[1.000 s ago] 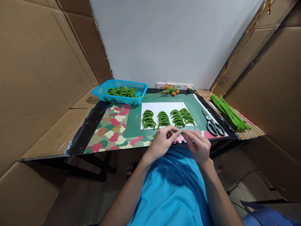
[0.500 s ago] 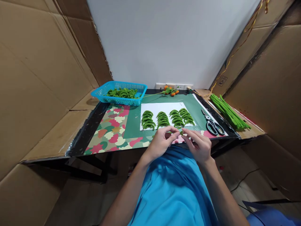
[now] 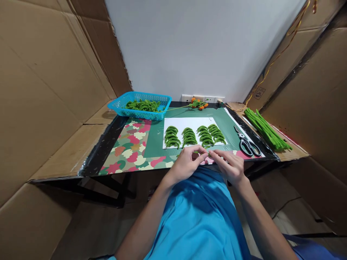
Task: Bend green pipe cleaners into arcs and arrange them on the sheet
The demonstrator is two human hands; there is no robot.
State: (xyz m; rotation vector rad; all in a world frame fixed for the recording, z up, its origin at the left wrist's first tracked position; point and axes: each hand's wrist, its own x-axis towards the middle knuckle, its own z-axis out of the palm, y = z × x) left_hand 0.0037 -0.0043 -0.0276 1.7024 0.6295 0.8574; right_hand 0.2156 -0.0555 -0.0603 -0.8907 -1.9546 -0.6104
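My left hand [image 3: 189, 161] and my right hand [image 3: 229, 164] meet at the table's front edge, fingertips pinched together. Between them is a small piece of green pipe cleaner [image 3: 210, 154], mostly hidden by the fingers. Just beyond lies a white sheet of paper [image 3: 187, 122] with curved green pipe cleaner pieces [image 3: 189, 136] laid in several columns. A few more green pieces lie near the sheet's lower edge, partly behind my hands.
A blue plastic basket [image 3: 151, 115] with more bent green pieces stands at the back left. An orange-and-green flower stem [image 3: 199, 104] lies at the back. Scissors [image 3: 245, 144] rest on the right, beside a bundle of straight green pipe cleaners [image 3: 267, 130]. Cardboard walls stand on both sides.
The fingers of my right hand have closed in flatter over the small green piece, nearer my left fingertips. The view has shifted slightly; the laid-out pieces are unchanged.
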